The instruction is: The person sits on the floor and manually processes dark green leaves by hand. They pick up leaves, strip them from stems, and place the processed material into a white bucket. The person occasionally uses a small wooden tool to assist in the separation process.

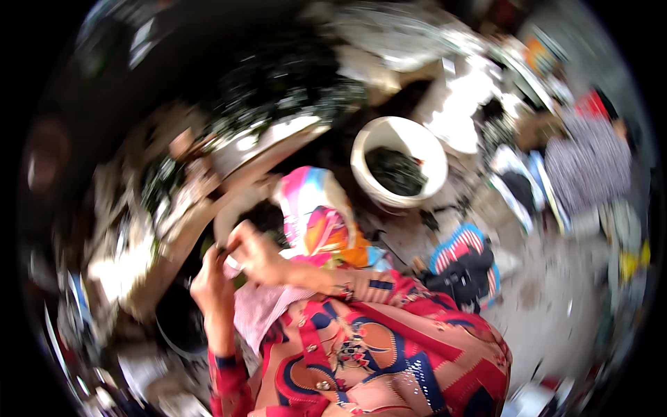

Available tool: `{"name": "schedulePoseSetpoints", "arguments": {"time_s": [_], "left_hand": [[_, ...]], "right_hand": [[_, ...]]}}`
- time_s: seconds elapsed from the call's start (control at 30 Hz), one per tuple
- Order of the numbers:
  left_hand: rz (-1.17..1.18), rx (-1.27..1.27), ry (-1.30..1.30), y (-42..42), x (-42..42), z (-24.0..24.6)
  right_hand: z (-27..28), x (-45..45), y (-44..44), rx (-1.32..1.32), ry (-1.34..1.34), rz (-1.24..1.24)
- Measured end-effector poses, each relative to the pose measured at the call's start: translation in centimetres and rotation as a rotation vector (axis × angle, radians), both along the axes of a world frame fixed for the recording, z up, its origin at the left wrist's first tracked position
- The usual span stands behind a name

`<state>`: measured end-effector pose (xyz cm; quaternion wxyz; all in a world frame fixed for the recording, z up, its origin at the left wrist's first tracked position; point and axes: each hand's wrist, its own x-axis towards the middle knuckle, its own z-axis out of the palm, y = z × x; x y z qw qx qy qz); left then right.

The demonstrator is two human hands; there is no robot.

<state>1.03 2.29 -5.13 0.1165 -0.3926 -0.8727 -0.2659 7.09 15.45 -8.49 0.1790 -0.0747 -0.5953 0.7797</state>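
Before my lap, my left hand (211, 284) is raised with its fingers closed. A small dark piece (223, 252) shows at its fingertips, too blurred to name. Bent in from the right, my right hand (258, 255) brings its thumb and forefinger to the same piece, and the two hands nearly touch. Beyond them, a pale container (226, 221) with dark contents is partly hidden by my right hand. A white bucket (437, 156) stands farther off to the right, holding dark green, leaf-like pieces (396, 169). Folded pink striped cloth (263, 313) lies under my right forearm.
A large dark green heap (281, 78) lies at the far side, behind a pale board-like edge (273, 143). A black basin (177, 318) sits low at left. Blue-edged striped slippers (461, 247), partly under something black, lie on the grey floor (547, 302) at right.
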Motion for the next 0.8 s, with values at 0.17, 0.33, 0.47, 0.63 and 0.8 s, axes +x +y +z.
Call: {"name": "schedulePoseSetpoints", "arguments": {"time_s": [0.17,0.33,0.47,0.63,0.8], "left_hand": [[-0.192,0.623,-0.389,2.4,-0.2,-0.9],[-0.173,1.043,-1.237,0.8,0.8,0.6],[-0.247,1.210,-1.470,0.0,0.5,0.8],[-0.138,1.285,-1.544,-0.7,0.8,1.8],[-0.039,1.245,-1.414,-1.6,0.7,1.4]], "right_hand": [[1.7,1.3,0.1,-0.699,0.002,0.108],[2.1,1.4,-0.4,-0.858,0.012,0.161],[2.9,1.2,-1.6,-0.768,0.080,0.110],[3.1,1.3,-2.5,-0.498,0.272,-0.017],[4.0,2.0,-2.1,-0.207,0.226,-0.059]]}}
